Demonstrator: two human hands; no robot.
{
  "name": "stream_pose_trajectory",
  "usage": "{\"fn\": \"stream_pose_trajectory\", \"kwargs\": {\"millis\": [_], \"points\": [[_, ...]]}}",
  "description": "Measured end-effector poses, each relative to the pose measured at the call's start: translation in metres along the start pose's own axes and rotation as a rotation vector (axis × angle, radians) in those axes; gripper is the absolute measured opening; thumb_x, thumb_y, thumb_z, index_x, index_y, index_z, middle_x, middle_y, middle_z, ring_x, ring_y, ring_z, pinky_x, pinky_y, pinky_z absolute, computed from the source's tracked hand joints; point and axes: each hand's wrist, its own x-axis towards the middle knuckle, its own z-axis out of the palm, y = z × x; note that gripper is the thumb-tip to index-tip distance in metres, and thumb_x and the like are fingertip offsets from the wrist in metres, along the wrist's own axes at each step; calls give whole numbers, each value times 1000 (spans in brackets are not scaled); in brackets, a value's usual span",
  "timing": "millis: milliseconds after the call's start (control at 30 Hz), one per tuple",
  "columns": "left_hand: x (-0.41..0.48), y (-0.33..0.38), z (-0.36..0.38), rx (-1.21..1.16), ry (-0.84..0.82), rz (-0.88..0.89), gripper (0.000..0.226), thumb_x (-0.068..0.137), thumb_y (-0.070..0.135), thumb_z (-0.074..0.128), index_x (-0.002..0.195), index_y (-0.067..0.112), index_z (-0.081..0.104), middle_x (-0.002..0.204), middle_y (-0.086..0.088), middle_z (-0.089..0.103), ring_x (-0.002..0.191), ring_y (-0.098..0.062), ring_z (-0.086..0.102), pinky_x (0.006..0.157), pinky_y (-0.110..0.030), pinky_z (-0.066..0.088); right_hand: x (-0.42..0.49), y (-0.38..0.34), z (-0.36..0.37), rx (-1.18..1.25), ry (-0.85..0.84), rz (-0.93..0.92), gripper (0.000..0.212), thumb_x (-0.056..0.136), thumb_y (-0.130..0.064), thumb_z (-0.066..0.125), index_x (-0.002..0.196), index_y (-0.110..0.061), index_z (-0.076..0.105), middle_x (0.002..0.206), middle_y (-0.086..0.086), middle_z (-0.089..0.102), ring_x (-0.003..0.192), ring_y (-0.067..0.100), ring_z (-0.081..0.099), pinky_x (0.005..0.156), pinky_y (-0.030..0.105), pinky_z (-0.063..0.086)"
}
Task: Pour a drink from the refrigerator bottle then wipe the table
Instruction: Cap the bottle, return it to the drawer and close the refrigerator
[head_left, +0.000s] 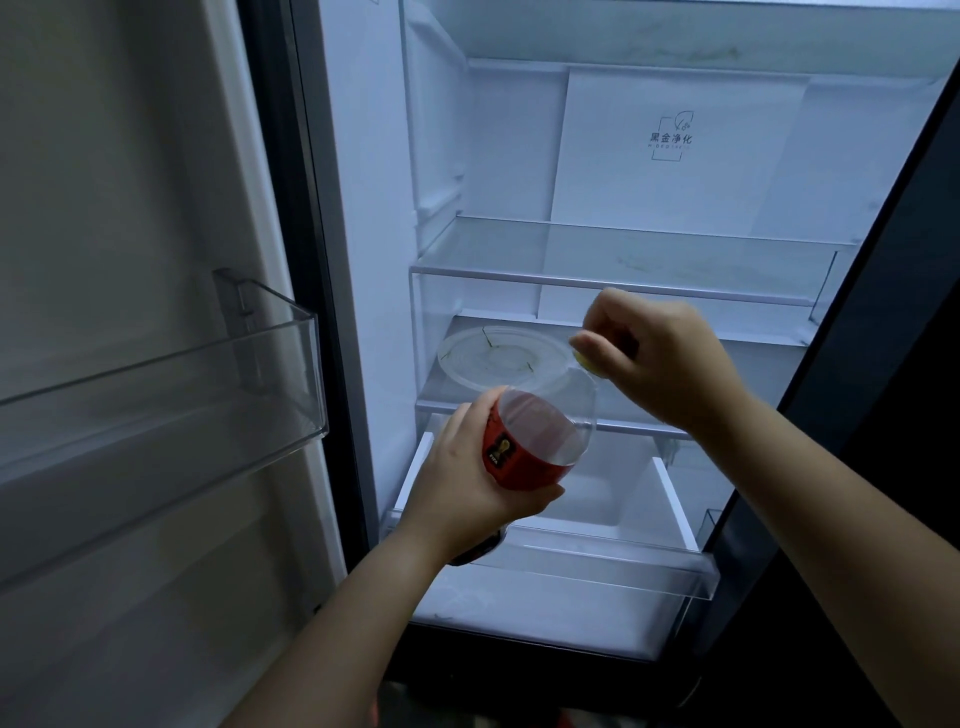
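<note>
I stand at the open refrigerator (519, 156). My left hand (467, 493) grips a clear plastic bottle (545, 426) with a red label around its middle; the bottle tilts up and to the right and holds a little dark drink. My right hand (654, 353) pinches the yellow cap (587, 361) at the bottle's neck, fingers curled round it. The bottle's lower end is hidden behind my left hand and wrist.
A round clear lidded container (498, 353) sits on the lower glass shelf. The glass shelf above (623, 260) holds nothing. Below is a white drawer (597, 499) pulled partly out. The open left door carries a clear bin (156, 395). A dark door edge (857, 364) runs down the right.
</note>
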Motion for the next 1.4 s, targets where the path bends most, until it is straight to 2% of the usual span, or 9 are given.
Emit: {"fn": "stream_pose_trajectory", "kwargs": {"millis": [200, 333, 467, 700, 900, 1067, 1200, 1300, 1400], "points": [[-2, 2, -2, 5, -21, 18, 90, 48, 63, 78, 120, 68, 25, 119, 40, 39, 113, 13, 39, 82, -12, 40, -2, 6, 5, 132, 57, -84, 37, 85, -33, 56, 60, -7, 48, 49, -1, 39, 48, 14, 29, 48, 20, 26], [-2, 1, 1, 10, 8, 7, 93, 49, 62, 78, 126, 57, 28, 116, 37, 40, 110, 10, 39, 82, -9, 37, 0, -4, 5, 48, 57, 120, 37, 82, -31, 53, 55, -20, 30, 47, -4, 26, 48, 16, 24, 46, 23, 21], [-2, 3, 3, 52, 25, -5, 94, 47, 63, 76, 128, 53, 29, 114, 34, 39, 104, 11, 35, 77, -7, 32, 3, -9, 8, -279, 28, 365, 46, 85, -39, 53, 54, -11, 34, 45, 3, 33, 47, 22, 32, 45, 28, 21], [-5, 1, -2, 56, 2, 12, 93, 49, 64, 76, 127, 56, 27, 116, 36, 38, 107, 10, 36, 80, -8, 34, -5, 5, -1, -33, 0, -122, 39, 86, -40, 57, 68, -5, 57, 52, 1, 45, 48, 19, 38, 49, 27, 31], [-5, 1, 0, 53, 17, 9, 94, 50, 63, 77, 130, 52, 29, 119, 31, 40, 108, 9, 36, 80, -7, 32, -4, -3, 5, 10, 3, 134, 35, 81, -37, 52, 58, -17, 34, 47, -3, 29, 46, 12, 24, 46, 20, 21], [-4, 2, 0, 47, 45, -15, 94, 50, 62, 78, 130, 50, 29, 118, 30, 40, 107, 9, 36, 79, -7, 31, -4, -16, 10, -104, 70, 320, 41, 85, -41, 58, 57, -19, 37, 45, -5, 35, 46, 12, 34, 46, 27, 25], [-3, 5, 1, 72, 27, -7, 95, 50, 61, 79, 130, 50, 29, 120, 28, 41, 106, 9, 35, 81, -10, 33, -10, -18, 2, -201, 29, 91, 40, 88, -52, 53, 94, -13, 62, 80, -1, 60, 73, 18, 54, 63, 28, 38], [-3, 6, 2, 94, -11, 21, 97, 49, 65, 76, 132, 47, 30, 122, 25, 43, 111, 3, 38, 85, -19, 39, -17, -15, -6, -303, -157, -222, 53, 90, -56, 47, 127, -19, 55, 131, 2, 55, 122, 23, 48, 99, 36, 39], [-4, 6, 6, 104, -9, 7, 95, 46, 64, 78, 127, 43, 34, 114, 31, 45, 110, 1, 41, 84, -19, 40, -27, -12, -12, -358, -349, -304, 68, 81, -65, 50, 136, -24, 46, 136, -3, 54, 131, 20, 43, 108, 38, 32]]}}
